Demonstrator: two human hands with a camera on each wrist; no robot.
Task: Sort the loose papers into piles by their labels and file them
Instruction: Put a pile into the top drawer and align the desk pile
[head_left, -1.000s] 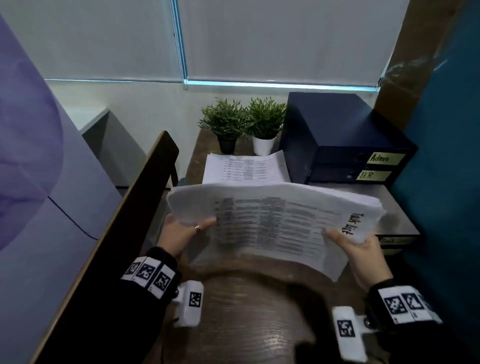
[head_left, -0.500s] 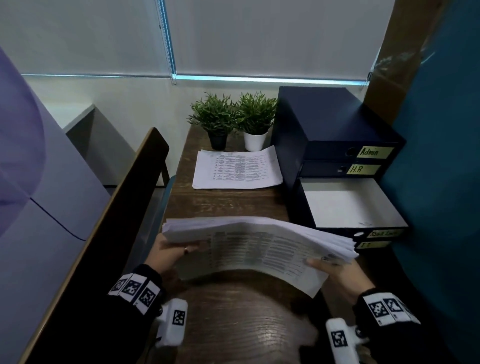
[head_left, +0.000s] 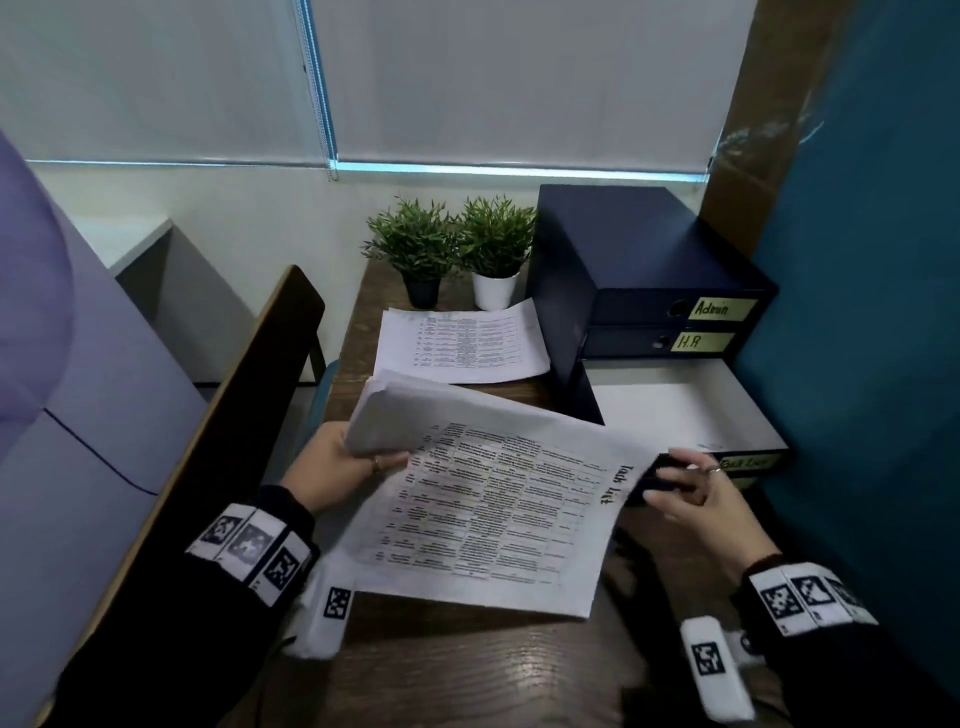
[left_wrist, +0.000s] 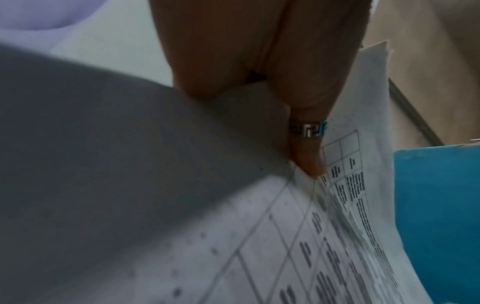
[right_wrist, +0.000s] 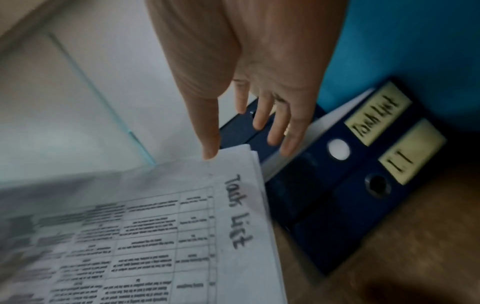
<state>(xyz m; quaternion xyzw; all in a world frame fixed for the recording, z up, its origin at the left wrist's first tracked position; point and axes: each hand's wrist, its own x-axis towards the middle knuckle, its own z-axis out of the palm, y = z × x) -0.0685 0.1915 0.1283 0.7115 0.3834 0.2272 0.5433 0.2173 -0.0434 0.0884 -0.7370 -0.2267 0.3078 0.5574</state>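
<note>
Head view: right hand (head_left: 696, 499) off papers (head_left: 488, 514) now.

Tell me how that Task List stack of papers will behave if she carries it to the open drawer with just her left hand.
Probably floppy: the Task List stack already curves and droops from the left hand, which grips one end only. The loose sheets look unbound and fan apart at the edge, so some could slide out. The right hand is off it; supporting the far end would likely help.
</note>
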